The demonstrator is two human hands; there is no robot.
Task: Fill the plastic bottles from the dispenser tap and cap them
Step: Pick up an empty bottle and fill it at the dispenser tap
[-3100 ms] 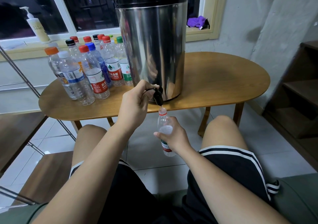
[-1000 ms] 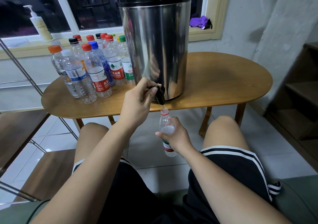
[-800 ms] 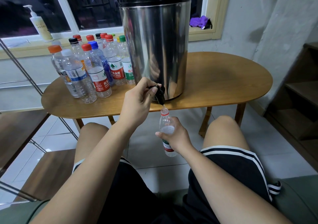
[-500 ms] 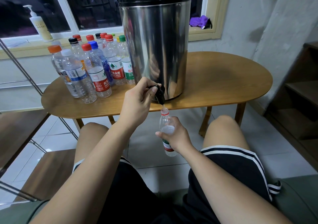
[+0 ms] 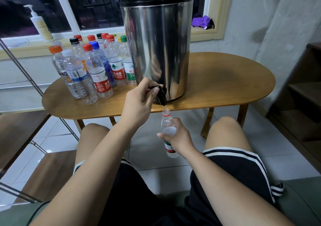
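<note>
At the dispenser's [image 5: 156,43] foot the tap lever [image 5: 161,93] is pinched by the left grip [image 5: 139,102] — just below it, an uncapped bottle [image 5: 166,120] is held upright, clasped round by the right grip [image 5: 177,137].

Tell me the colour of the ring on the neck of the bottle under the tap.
Red; the neck ring shows best in the head view, the only one.

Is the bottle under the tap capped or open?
Open. The bottle, held upright by the right hand, shows a bare mouth with no cap, directly below the tap.
</note>
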